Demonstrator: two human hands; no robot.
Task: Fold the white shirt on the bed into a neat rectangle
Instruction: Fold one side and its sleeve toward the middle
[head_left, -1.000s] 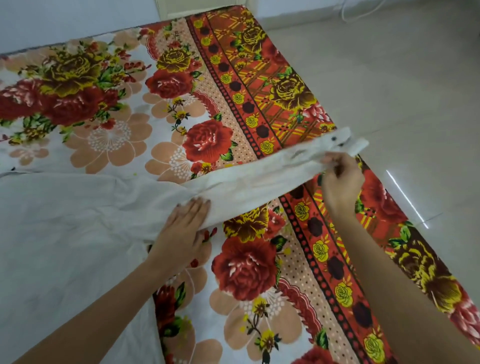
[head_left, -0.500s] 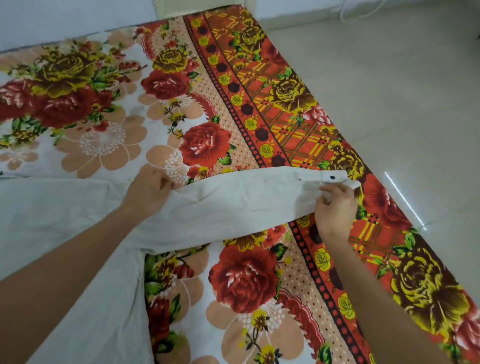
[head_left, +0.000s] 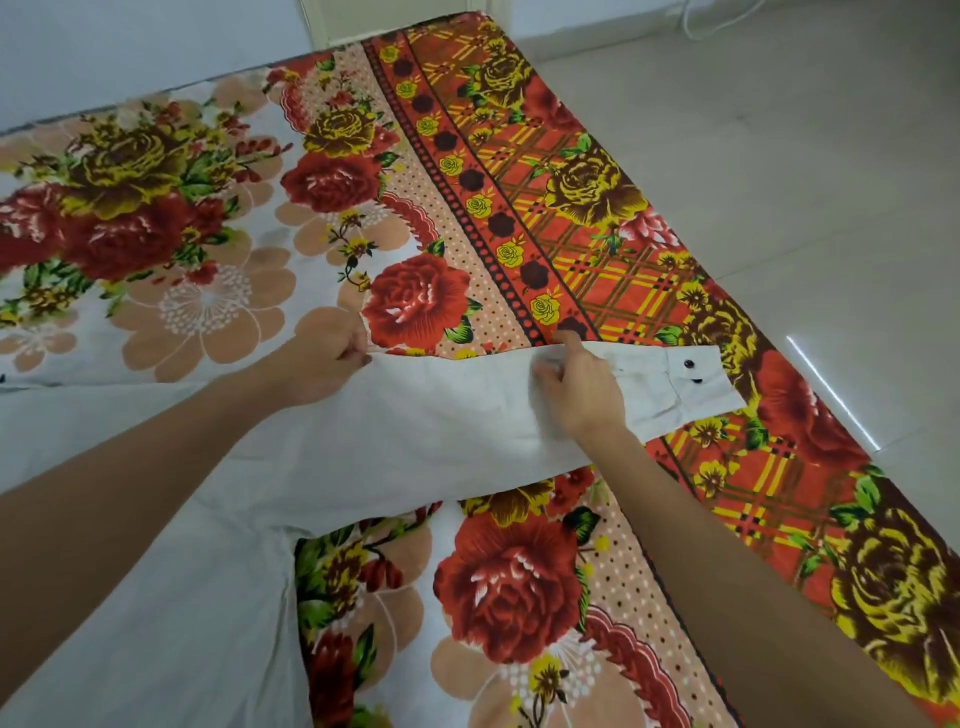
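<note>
Red floral bedsheet (head_left: 519, 582), pale tiled floor (head_left: 779, 156) at three o'clock; left hand (head_left: 322, 364) and right hand (head_left: 584, 397) pinch the white fabric shirt (head_left: 426, 441) by its sleeve.

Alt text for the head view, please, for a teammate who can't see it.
A person's left hand and right hand pinch the far edge of one sleeve of a white shirt, laid out across a floral bedsheet. The buttoned cuff lies beyond the right hand.

- A home bedroom is indicated by a bed (head_left: 597, 249) spread with a rose-patterned sheet (head_left: 208, 312).
- Pale floor tiles (head_left: 779, 156) are seen on the right.
- A plain wall (head_left: 130, 47) and a door frame (head_left: 317, 21) are seen at the far end.
</note>
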